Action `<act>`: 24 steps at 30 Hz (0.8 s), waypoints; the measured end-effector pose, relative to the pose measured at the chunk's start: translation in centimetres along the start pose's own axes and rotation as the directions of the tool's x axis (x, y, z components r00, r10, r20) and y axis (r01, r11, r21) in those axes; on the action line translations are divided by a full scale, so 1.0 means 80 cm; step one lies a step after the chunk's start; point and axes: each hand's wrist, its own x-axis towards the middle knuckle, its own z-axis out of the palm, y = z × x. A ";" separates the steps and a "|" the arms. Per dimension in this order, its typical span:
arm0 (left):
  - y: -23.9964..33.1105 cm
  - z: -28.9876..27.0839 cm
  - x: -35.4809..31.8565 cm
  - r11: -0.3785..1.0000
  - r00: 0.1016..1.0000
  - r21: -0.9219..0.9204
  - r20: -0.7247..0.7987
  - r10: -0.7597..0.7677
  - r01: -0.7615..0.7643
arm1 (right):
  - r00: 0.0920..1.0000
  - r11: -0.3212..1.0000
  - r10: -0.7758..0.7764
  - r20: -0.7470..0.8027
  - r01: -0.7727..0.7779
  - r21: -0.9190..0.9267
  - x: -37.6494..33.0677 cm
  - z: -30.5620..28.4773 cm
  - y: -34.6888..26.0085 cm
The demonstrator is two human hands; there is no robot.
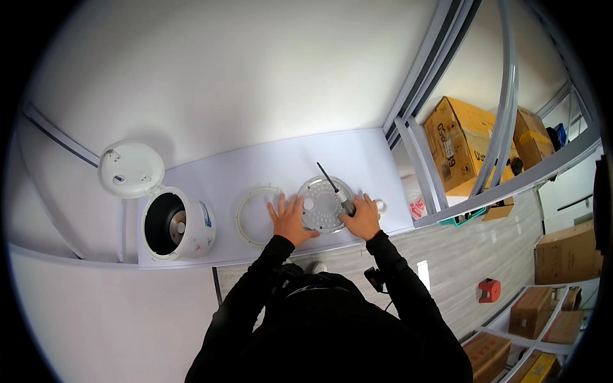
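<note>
left hand (pixel 290 220) flat, fingers released, on metal plate (pixel 322 204) | right hand (pixel 363 218) fingers grasping screwdriver (pixel 338 190) | ring (pixel 255 214), cooker (pixel 175 223) on desk (pixel 255 166)

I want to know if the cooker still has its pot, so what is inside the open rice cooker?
Inside the open rice cooker the cavity is dark, with a round metal plate showing at the bottom. No inner pot is visible. The near wall hides part of the cavity.

Round perforated metal plate (pixel 322 204) lies flat — screwdriver (pixel 337 189) slanting across it.
</note>
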 end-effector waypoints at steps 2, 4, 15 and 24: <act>-0.001 0.001 0.002 1.000 1.000 -0.006 0.001 0.002 -0.002 | 1.000 1.000 -0.015 -0.020 0.016 0.013 -0.001 0.000 -0.001; -0.002 0.003 0.003 1.000 1.000 -0.008 -0.010 0.012 -0.012 | 0.997 0.999 -0.031 -0.065 0.033 0.033 0.000 0.008 0.003; -0.009 -0.003 0.004 0.993 0.994 -0.076 -0.078 0.082 -0.088 | 0.972 0.952 0.185 0.147 -0.214 0.219 0.017 -0.033 -0.014; -0.049 -0.024 -0.025 0.983 0.975 -0.146 -0.204 0.083 -0.115 | 0.982 0.951 0.053 0.181 -0.105 0.292 0.027 -0.031 -0.052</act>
